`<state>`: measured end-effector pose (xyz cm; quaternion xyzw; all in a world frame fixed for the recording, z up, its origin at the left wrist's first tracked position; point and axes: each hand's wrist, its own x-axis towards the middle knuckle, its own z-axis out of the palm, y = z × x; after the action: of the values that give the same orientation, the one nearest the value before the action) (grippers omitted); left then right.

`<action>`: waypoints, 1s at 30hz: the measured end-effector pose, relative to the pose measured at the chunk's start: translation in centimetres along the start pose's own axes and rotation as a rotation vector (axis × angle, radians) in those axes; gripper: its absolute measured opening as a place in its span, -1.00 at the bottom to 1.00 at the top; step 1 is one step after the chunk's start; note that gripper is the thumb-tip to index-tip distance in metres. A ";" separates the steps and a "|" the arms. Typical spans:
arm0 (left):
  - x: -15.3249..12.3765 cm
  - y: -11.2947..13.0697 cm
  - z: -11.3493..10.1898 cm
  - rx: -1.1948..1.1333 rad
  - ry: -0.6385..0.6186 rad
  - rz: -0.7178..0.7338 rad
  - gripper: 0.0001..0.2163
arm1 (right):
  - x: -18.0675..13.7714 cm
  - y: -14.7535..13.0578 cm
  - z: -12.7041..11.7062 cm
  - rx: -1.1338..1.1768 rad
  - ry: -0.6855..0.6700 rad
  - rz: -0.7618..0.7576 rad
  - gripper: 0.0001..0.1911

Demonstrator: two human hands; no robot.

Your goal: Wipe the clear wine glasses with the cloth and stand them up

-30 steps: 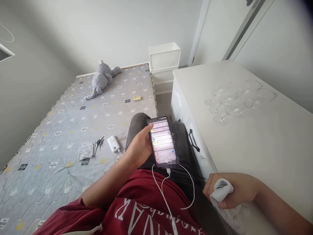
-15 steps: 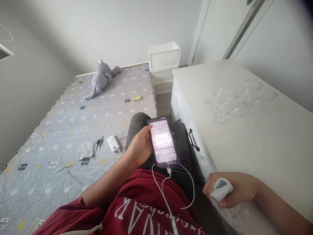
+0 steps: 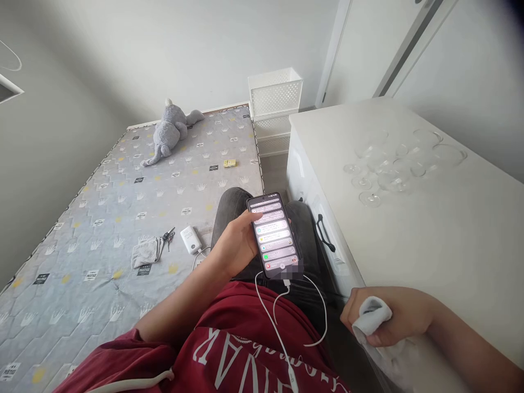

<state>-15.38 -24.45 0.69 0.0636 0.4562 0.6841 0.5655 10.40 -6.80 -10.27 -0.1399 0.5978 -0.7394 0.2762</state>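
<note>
A smartphone (image 3: 273,237) with a lit screen full of list-like entries is held upright over my lap by my left hand (image 3: 237,243), whose thumb lies on the upper left of the screen. A white cable (image 3: 286,285) hangs at the phone's lower end and runs down over my red shirt. At the lower right, my right hand (image 3: 388,316) is closed around a crumpled white cloth (image 3: 374,316) beside the white cabinet's edge. Several clear stemmed glasses (image 3: 393,174) lie on the cabinet top (image 3: 434,245), beyond my right hand.
On the mattress (image 3: 110,218) at my left are a grey plush toy (image 3: 170,134), a small yellow box (image 3: 230,163), a folded cloth (image 3: 146,252), keys (image 3: 168,237) and a white power bank (image 3: 190,240). White perforated baskets (image 3: 275,95) stand stacked by the wall.
The list on the phone's screen has changed, and my left thumb has shifted slightly down over it. My right hand keeps its hold on the cloth.
</note>
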 end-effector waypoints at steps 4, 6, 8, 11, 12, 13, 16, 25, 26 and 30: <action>-0.2 0.1 -0.1 0.009 0.000 0.008 -0.58 | 0.0 0.0 -0.1 -0.005 -0.009 -0.007 -0.46; -0.3 0.0 -0.4 0.010 -0.030 0.010 -0.55 | 0.1 -0.1 0.0 -0.017 -0.008 -0.018 -0.47; -0.4 -0.2 -0.6 -0.002 -0.099 0.001 -0.50 | 0.1 -0.2 0.0 -0.022 -0.006 -0.027 -0.45; -0.7 -0.5 -0.6 -0.003 -0.223 0.005 -0.38 | 0.1 -0.2 0.0 -0.017 0.000 -0.029 -0.41; -0.8 -0.5 -0.5 0.013 -0.247 0.020 -0.32 | 0.1 -0.2 0.0 -0.015 0.000 -0.025 -0.40; -1.0 -0.6 -0.3 0.034 -0.261 0.039 -0.27 | 0.1 -0.2 0.0 -0.017 0.001 -0.018 -0.40; -1.4 -0.8 0.1 0.071 -0.284 0.097 -0.15 | 0.1 -0.2 0.0 -0.022 0.001 0.001 -0.43; -2.0 -1.3 0.9 0.117 -0.264 0.149 -0.14 | 0.0 -0.2 0.1 -0.008 0.007 0.016 -0.44; -2.0 -1.3 1.0 0.108 -0.247 0.142 -0.20 | 0.0 -0.1 0.1 -0.011 0.009 0.017 -0.43; -1.9 -1.3 0.9 0.066 -0.240 0.109 -0.19 | -0.1 0.0 0.0 -0.024 0.002 0.015 -0.43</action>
<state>-13.30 -25.59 1.12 0.1883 0.4034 0.6858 0.5757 10.50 -6.80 -10.28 -0.1379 0.6080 -0.7303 0.2793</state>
